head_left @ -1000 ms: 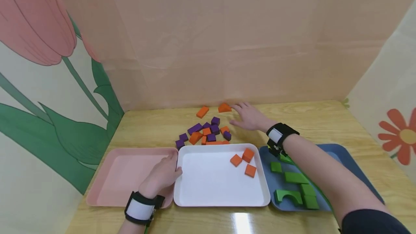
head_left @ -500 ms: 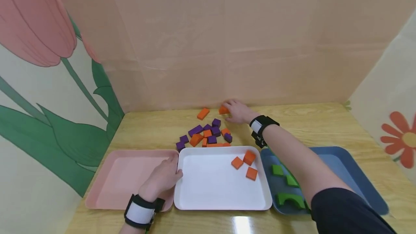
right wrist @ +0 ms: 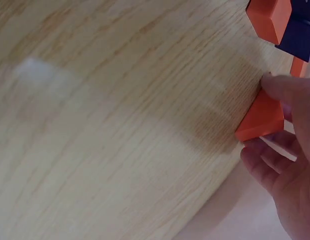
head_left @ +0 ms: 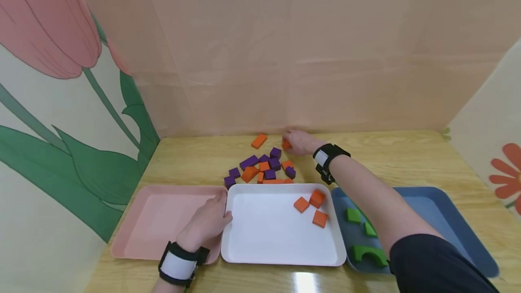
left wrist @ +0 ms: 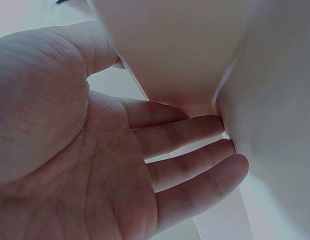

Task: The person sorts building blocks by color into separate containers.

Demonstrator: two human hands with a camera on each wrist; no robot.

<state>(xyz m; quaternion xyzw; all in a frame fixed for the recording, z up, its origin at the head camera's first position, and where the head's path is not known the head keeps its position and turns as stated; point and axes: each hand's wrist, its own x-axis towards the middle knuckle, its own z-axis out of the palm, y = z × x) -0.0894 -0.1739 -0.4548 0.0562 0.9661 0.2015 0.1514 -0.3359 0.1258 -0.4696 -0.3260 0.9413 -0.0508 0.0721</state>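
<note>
At the back of the table my right hand [head_left: 300,142] pinches an orange triangular block [head_left: 286,144]. In the right wrist view the thumb is at one end of this block [right wrist: 263,117] and fingertips are at the other, close to the wood. My left hand [head_left: 206,220] rests over the adjoining rims of the pink tray [head_left: 138,196] and the white tray [head_left: 281,261]. Its thumb lies over the white tray's edge; the left wrist view shows the fingers [left wrist: 195,185] nearly straight, with their tips against a pale surface.
Purple blocks [head_left: 249,162] and orange blocks [head_left: 249,174] are heaped behind the white tray. One orange block [head_left: 258,141] lies apart near the back wall. Inside the white tray are three orange blocks [head_left: 320,219]. The blue tray [head_left: 431,202] holds green blocks [head_left: 369,255], partly under the right arm.
My right hand has moved left onto the orange triangular block, closed its fingers on it and drawn it slightly toward me. The left hand stays at the tray rims.
</note>
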